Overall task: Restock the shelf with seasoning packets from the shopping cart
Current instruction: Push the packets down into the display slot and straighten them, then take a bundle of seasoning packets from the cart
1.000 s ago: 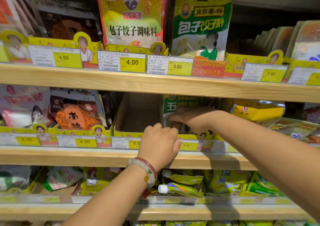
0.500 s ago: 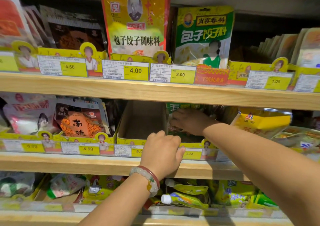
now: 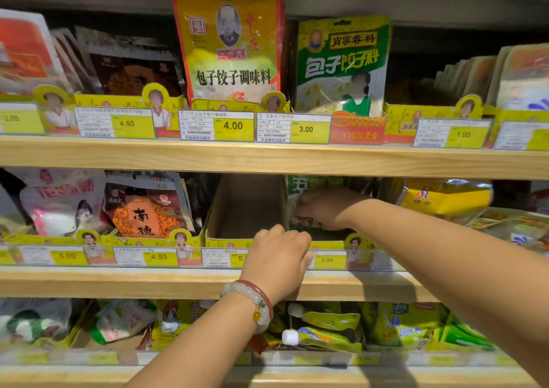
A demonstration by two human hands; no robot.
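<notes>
Middle shelf (image 3: 89, 283), head view. You are curling your left hand (image 3: 279, 257) over the front lip of the cardboard display tray (image 3: 246, 206), knuckles up, fingers together and hooked on the tray edge, covering part of the price label strip. A bead bracelet (image 3: 255, 301) is sitting on that wrist.

You are reaching your right hand (image 3: 323, 209) into the compartment just right of the tray, forearm crossing in from the right. The hand is pressing against the green seasoning packets (image 3: 312, 184) standing there; the fingers are lying close together on the packet face, but whether they are gripping a packet or only touching it cannot be told, since the fingertips are in shadow.

The tray's left compartment is showing bare cardboard walls. An orange packet (image 3: 145, 215) is standing in the next slot to the left. A yellow packet (image 3: 442, 200) is lying tilted to the right of your right forearm.

Upper shelf: a tall yellow pouch (image 3: 228, 45) and a green pouch (image 3: 341, 63) are standing upright side by side.
</notes>
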